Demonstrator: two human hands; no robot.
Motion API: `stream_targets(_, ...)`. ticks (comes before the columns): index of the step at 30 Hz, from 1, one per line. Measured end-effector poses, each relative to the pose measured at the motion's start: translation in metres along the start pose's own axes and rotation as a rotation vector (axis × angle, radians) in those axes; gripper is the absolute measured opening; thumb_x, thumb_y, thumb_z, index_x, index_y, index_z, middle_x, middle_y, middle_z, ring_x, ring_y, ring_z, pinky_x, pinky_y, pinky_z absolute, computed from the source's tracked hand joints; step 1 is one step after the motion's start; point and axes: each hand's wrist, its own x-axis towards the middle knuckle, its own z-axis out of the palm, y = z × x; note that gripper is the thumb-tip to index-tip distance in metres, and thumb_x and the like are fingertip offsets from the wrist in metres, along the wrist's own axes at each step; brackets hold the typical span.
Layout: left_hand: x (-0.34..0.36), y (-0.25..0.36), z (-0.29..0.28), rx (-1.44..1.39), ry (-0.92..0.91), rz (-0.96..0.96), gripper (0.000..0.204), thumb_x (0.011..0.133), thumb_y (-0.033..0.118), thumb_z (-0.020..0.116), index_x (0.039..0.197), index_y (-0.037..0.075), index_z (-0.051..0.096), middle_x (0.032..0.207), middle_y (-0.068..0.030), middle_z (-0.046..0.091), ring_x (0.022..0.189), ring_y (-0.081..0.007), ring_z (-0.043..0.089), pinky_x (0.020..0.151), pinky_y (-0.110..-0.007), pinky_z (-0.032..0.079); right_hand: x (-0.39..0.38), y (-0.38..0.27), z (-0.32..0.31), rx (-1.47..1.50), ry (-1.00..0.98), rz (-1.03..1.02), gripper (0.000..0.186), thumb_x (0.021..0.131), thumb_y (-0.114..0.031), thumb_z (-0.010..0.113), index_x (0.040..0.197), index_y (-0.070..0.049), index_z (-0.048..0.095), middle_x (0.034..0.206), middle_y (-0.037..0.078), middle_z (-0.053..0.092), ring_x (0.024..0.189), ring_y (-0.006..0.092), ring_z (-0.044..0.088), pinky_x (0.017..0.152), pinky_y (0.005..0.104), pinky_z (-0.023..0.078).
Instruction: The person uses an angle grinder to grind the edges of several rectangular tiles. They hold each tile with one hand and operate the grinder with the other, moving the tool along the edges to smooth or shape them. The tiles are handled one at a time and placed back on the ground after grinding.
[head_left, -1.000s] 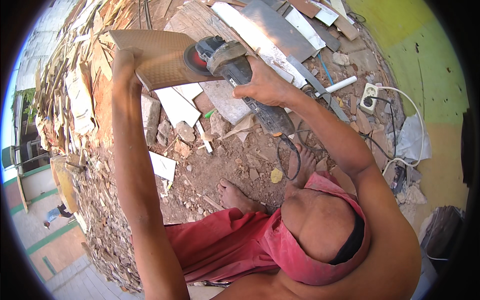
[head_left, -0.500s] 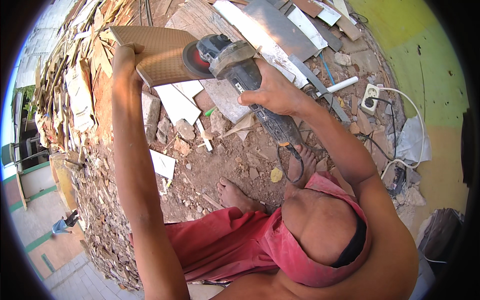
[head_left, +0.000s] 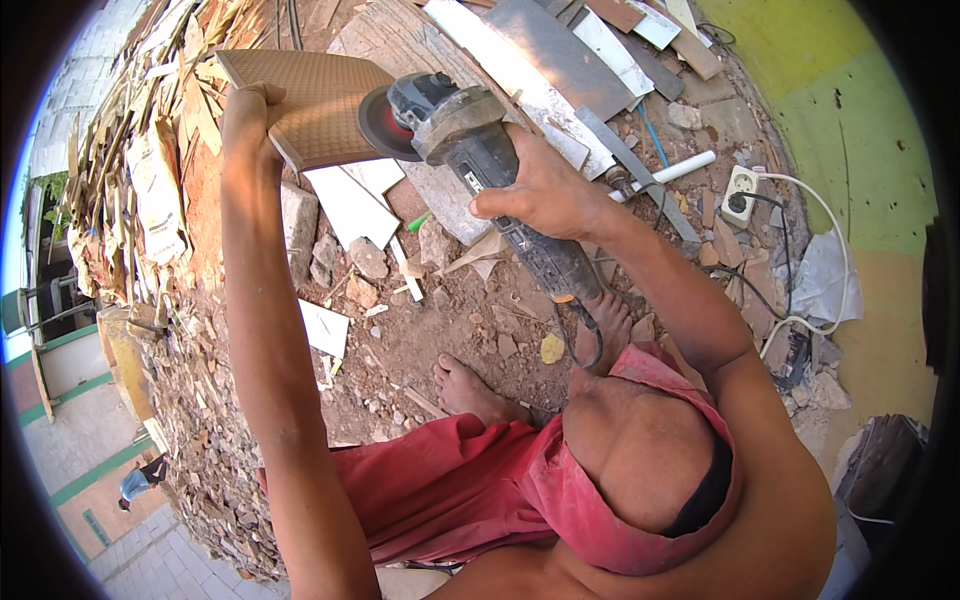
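Observation:
My left hand (head_left: pixel 256 115) is closed on the left edge of a brown tile (head_left: pixel 325 105) with a fine grid pattern on its face. The tile is held up and tilted over the rubble. In my right hand (head_left: pixel 545 185) is a black angle grinder (head_left: pixel 510 205), gripped around its body with the thumb lying across the top. Its disc (head_left: pixel 388 124), dark with a reddish centre, meets the tile's right edge; whether it cuts in there is hard to make out. From the grinder's rear end a black cord loops down beside my foot.
White tile offcuts (head_left: pixel 350 205) and stones lie on the dirt below. Grey and white boards (head_left: pixel 540 60) lean at the far side. A white power strip (head_left: pixel 740 195) with cables sits at the right by the yellow-green wall (head_left: pixel 850 120). Wood scraps (head_left: pixel 110 190) pile up at the left.
The grinder and my right hand have shifted slightly to the left along the tile's edge. The tile has barely moved. A distant person at the lower left has moved.

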Motion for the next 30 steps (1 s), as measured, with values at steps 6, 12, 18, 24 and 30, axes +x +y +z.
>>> stream_targets(6,0.014,-0.003,-0.004,0.033,-0.022,0.016,0.033,0.079,-0.004,0.042,0.112,-0.01,0.043,0.103,-0.0284,0.053,0.085,-0.0387,0.063,0.072,-0.049,0.059,-0.003,0.007,-0.003,0.009,0.043,0.005,0.072,0.067,-0.022,0.074,0.126,0.008,0.047,0.114,0.02,0.062,0.105,0.0287,0.06,0.093,0.0354,0.046)
stream_targets(12,0.007,-0.003,-0.001,-0.03,-0.019,0.0,0.034,0.079,-0.005,0.042,0.113,-0.011,0.043,0.106,-0.0293,0.052,0.087,-0.0397,0.063,0.073,-0.051,0.059,-0.007,0.005,0.001,0.093,0.023,0.005,0.068,0.068,-0.021,0.075,0.124,0.007,0.049,0.112,0.019,0.063,0.104,0.0286,0.061,0.094,0.0353,0.046)
stream_targets(18,0.012,-0.002,-0.006,0.01,-0.033,-0.01,0.035,0.078,-0.005,0.043,0.113,-0.012,0.043,0.105,-0.0291,0.053,0.085,-0.0386,0.064,0.073,-0.049,0.059,-0.009,-0.001,0.003,0.036,0.057,-0.035,0.068,0.068,-0.021,0.075,0.123,0.008,0.049,0.112,0.02,0.063,0.104,0.0288,0.061,0.094,0.0355,0.046)
stream_targets(24,-0.002,0.002,0.0,0.061,0.01,0.009,0.036,0.078,-0.003,0.045,0.113,-0.011,0.046,0.102,-0.0265,0.055,0.083,-0.0355,0.065,0.071,-0.045,0.059,-0.004,0.008,0.0,0.017,0.02,0.002,0.072,0.067,-0.022,0.075,0.126,0.009,0.046,0.117,0.022,0.061,0.109,0.0308,0.059,0.096,0.0359,0.045)
stream_targets(30,-0.004,0.001,-0.006,0.177,-0.005,0.06,0.035,0.078,-0.002,0.044,0.112,-0.01,0.046,0.102,-0.0248,0.055,0.083,-0.0354,0.064,0.071,-0.044,0.059,-0.004,0.009,-0.003,-0.035,0.05,0.09,0.068,0.068,-0.017,0.074,0.126,0.006,0.048,0.115,0.016,0.058,0.108,0.0259,0.054,0.097,0.0347,0.041)
